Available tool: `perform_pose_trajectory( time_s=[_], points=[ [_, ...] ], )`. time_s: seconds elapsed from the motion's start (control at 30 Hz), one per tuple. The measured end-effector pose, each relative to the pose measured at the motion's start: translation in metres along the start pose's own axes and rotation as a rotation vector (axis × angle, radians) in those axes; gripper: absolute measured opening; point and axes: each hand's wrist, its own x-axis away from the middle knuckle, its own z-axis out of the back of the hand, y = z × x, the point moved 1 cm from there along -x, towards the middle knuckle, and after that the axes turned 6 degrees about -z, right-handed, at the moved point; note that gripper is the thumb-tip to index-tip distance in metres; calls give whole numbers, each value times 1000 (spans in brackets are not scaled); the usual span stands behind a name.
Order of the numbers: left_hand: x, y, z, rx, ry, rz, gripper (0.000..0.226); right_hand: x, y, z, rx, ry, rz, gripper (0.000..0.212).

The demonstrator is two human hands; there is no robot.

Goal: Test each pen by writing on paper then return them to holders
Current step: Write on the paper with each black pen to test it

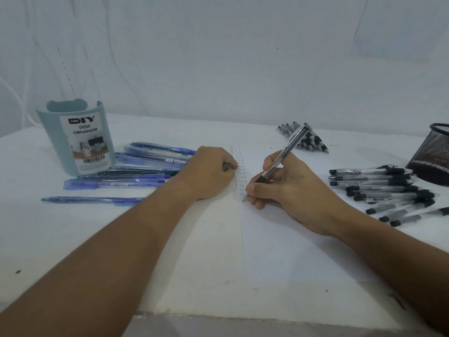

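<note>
Pen (279, 166) sits gripped in the right hand (289, 190), tip on the paper (279, 251) below a "Test" column; left hand (209, 172), fingers curled, rests on the paper's edge.

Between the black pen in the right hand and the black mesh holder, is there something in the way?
Yes, on the table. The right hand grips the black pen over the paper. A pile of black pens lies between it and the mesh holder, partly touching the holder's base. Above the pile nothing visible blocks.
</note>
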Motion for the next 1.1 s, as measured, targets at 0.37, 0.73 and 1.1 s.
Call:
perform_pose_trajectory(
  time_s=[0.37,0.73,1.1],
  points=[
    [1,2,0,0,10,1,28,-1,2,1,-13,46,19,37],
    [1,1,1,-4,6,-1,27,-2,2,1,42,-3,24,37],
    [1,1,0,21,17,7,27,-3,1,1,-7,5,8,39]
  ],
)
